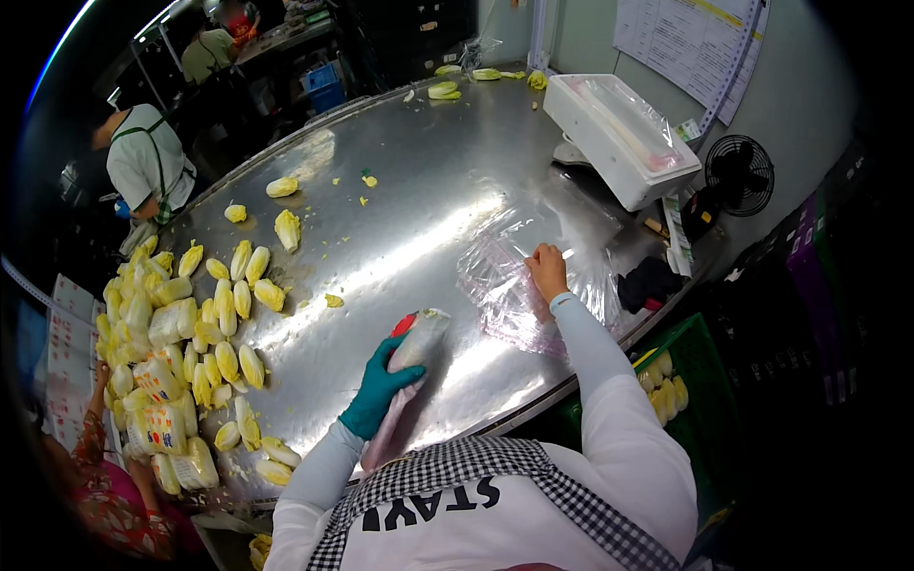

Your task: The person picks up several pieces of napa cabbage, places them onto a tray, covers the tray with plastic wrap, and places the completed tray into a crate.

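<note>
My left hand (377, 389), in a teal glove, grips a clear plastic bag (421, 342) with a pale filling, probably a napa cabbage. Red printing shows by the fingers, and the bag's loose end trails towards my apron. My right hand (548, 273) is bare with its fingers curled, over a spread of flat clear plastic bags (500, 292). Whether it pinches one of them cannot be made out. Both hands are above a large steel table (400, 228). Trimmed napa cabbage hearts (226, 307) lie to the left, several packed in printed bags (161, 428).
A white foam box (621, 135) holding plastic film stands at the back right, near a black fan (740, 175). Dark cloth (648, 284) lies at the table's right edge. Below it, a green crate (685, 350) holds cabbages. Co-workers stand along the left side and farther back.
</note>
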The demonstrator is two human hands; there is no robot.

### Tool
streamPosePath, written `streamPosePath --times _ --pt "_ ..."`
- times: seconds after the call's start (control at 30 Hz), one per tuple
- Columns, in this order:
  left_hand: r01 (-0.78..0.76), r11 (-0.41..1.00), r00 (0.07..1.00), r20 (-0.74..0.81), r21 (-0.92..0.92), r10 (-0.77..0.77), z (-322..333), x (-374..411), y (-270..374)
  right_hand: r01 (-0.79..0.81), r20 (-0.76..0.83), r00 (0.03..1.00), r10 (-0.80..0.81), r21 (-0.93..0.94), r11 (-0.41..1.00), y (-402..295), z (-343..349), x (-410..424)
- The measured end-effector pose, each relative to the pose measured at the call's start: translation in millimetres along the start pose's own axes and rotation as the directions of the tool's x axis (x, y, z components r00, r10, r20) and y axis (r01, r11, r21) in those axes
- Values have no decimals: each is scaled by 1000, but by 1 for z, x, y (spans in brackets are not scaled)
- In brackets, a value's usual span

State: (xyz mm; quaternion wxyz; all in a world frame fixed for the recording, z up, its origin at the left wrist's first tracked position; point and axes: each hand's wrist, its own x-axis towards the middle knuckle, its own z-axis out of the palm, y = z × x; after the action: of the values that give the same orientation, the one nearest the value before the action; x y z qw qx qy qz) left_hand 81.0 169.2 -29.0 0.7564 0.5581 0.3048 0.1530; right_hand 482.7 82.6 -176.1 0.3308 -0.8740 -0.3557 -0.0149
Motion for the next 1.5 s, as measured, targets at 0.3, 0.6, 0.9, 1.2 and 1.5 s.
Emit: streamPosePath --times 0.3,0.6,0.9,1.2,1.5 --pt "421 730 888 410 -538 -209 54 112 43 185 114 977 -180 -36 982 11 -10 8" --pt "371 856 871 455 -359 -186 80 216 -11 253 289 933 -217 -93 963 11 -61 29" --pt "402 773 882 436 -491 -181 66 215 -9 95 217 972 -94 6 996 -24 -33 15" --pt "459 619 873 452 -638 -182 89 180 12 179 95 979 -179 5 984 -4 -19 12" --pt "518 536 847 487 -667 -213 113 193 -8 42 170 984 -47 29 999 3 -33 20"
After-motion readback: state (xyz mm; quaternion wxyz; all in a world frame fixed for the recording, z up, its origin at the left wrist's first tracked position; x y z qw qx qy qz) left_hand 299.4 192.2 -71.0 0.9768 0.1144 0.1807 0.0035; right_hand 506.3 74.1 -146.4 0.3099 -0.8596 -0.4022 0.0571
